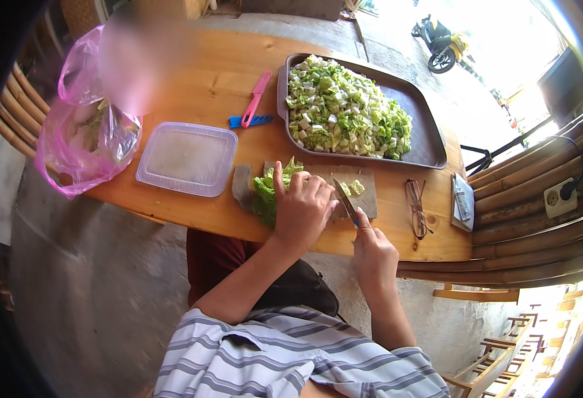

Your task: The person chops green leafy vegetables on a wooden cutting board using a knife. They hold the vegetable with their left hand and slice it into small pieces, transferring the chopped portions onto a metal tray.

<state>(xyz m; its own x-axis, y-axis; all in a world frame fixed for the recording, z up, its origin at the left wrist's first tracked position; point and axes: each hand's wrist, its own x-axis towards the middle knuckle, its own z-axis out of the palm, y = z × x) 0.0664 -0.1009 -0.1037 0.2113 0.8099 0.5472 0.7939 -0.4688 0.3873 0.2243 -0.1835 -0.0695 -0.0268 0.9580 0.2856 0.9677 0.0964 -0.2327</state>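
My left hand (pixel 301 201) presses down on a bunch of green cabbage leaves (pixel 266 191), holding it on a worn grey board (pixel 368 199). In my right hand (pixel 375 246) is a kitchen knife (pixel 345 199) with a blue handle, its blade angled toward my left fingertips. Small cut pieces of leaf (pixel 356 187) lie on the board just right of the blade. Beyond the board, a large dark tray (pixel 423 134) holds a heap of chopped cabbage (pixel 346 109). Part of the leaf bunch is hidden under my left hand.
A lidded plastic container (pixel 187 159) sits left of the board. Behind it lie a pink knife (pixel 256 99) and a blue sheath (pixel 261 120). At far left stands a pink plastic bag (pixel 90 149) with leaves inside. Eyeglasses (pixel 416 209) rest right of the board, near a bamboo wall (pixel 510 214).
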